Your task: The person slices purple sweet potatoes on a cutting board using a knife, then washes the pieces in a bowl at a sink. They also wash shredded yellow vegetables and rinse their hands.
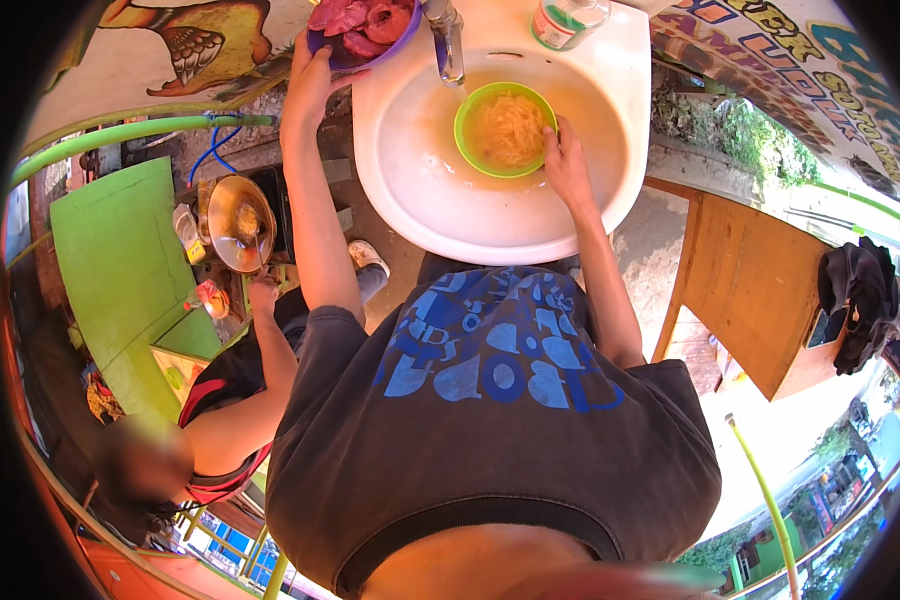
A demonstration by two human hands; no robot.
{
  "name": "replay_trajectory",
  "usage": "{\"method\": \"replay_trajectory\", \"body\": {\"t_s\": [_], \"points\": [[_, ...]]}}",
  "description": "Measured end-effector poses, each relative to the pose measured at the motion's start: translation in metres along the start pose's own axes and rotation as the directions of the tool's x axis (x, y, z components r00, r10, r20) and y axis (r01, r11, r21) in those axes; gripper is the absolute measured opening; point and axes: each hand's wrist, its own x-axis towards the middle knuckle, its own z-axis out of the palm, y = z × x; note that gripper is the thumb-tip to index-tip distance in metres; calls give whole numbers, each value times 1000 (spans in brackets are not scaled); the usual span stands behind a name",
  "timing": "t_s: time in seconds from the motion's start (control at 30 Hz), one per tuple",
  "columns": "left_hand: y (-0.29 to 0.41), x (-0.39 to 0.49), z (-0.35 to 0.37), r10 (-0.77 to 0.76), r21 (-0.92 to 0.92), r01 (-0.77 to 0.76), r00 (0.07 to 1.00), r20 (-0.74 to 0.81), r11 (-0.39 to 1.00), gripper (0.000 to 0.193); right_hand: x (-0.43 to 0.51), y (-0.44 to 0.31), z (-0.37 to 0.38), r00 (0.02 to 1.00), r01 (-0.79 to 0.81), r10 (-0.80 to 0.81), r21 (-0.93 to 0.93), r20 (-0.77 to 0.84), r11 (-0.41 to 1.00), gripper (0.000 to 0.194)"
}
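Water runs from the metal faucet (447, 45) into a green bowl (461, 139) at the far side of the white sink basin (487, 232). Pale strips of food (511, 129) lie in the bowl's cloudy water. My right hand (568, 157) grips the bowl's right rim. At the upper left, my left hand (311, 86) holds the near left edge of a purple bowl (412, 37), which contains dark pink pieces that look like raw meat (364, 26). The purple bowl is partly cut off by the picture's top and overlaps the sink's left corner.
A soap bottle (566, 24) with green liquid stands on the sink's back right. To the left, another person (229, 420) stirs food in a wok (232, 247) beside a green tabletop (120, 262). A wooden table (750, 277) with dark cloth (859, 292) stands at the right.
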Motion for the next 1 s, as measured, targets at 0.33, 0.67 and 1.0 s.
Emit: {"method": "replay_trajectory", "body": {"t_s": [0.33, 0.67, 1.0], "points": [[-7, -5, 7, 0, -62, -6, 995, -102, 998, 46, 17, -35, -12, 969, -198, 190, 39, 160, 979, 31], [-38, -18, 7, 62, -194, -83, 992, -111, 977, 49, 33, -25, -4, 928, -243, 221, 38, 300, 969, 35], [-45, -30, 12, 125, -179, -151, 981, -147, 972, 56, 19, -78, 3, 882, 471, -439, -351, 170, 809, 32]]}}
